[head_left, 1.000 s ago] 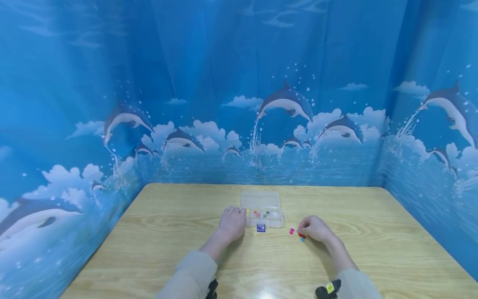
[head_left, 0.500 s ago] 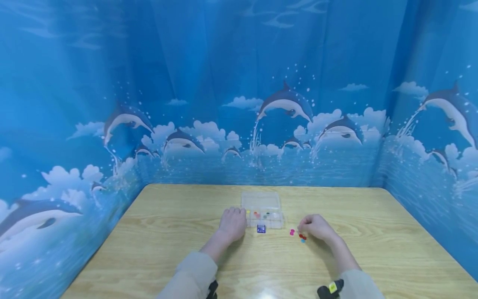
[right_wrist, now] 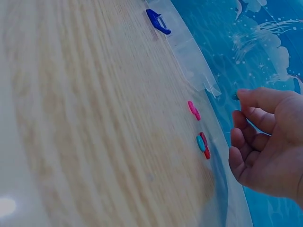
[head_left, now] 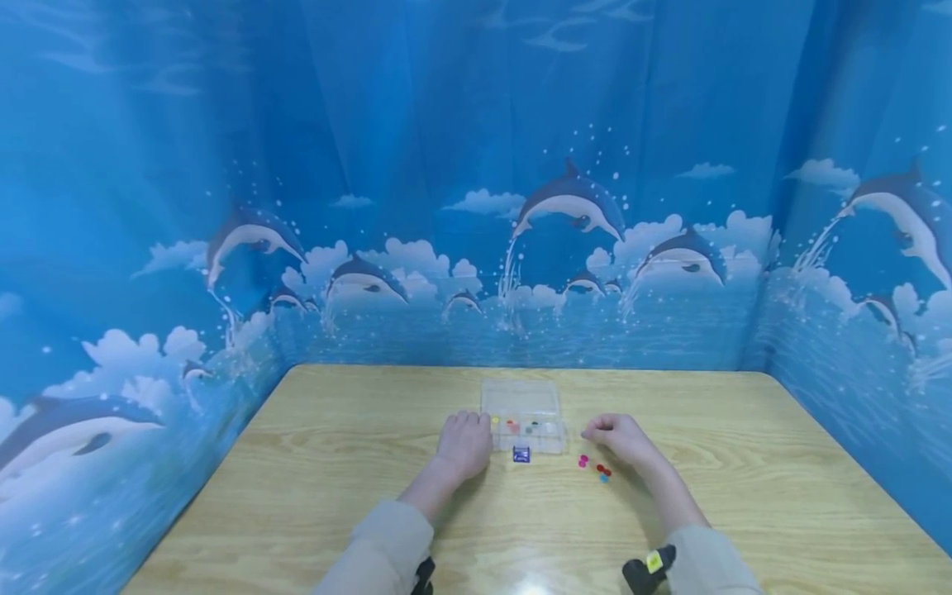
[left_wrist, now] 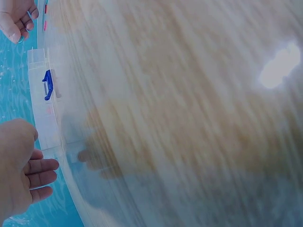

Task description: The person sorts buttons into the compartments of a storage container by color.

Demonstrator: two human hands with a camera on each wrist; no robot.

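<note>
A clear plastic compartment box (head_left: 530,444) lies on the table with its lid (head_left: 519,397) folded back. My left hand (head_left: 464,444) holds the box at its left end; the thumb lies by the box corner in the left wrist view. My right hand (head_left: 619,436) is raised right of the box. Between its thumb and forefinger it pinches a small teal-green button-like disc (right_wrist: 235,96), mostly hidden. On the table lie pink discs (right_wrist: 193,110), red discs (right_wrist: 206,150) and a light blue disc (right_wrist: 200,144). Small coloured pieces (head_left: 512,426) lie in the box compartments.
A blue latch (head_left: 521,454) sticks out from the front of the box. The wooden table (head_left: 357,463) reaches back to a blue curtain (head_left: 416,207) printed with dolphins, which also closes off both sides.
My right hand has lifted from beside the red and blue discs and moved away toward the back and left, nearer the box. The left hand has stayed at the box.
</note>
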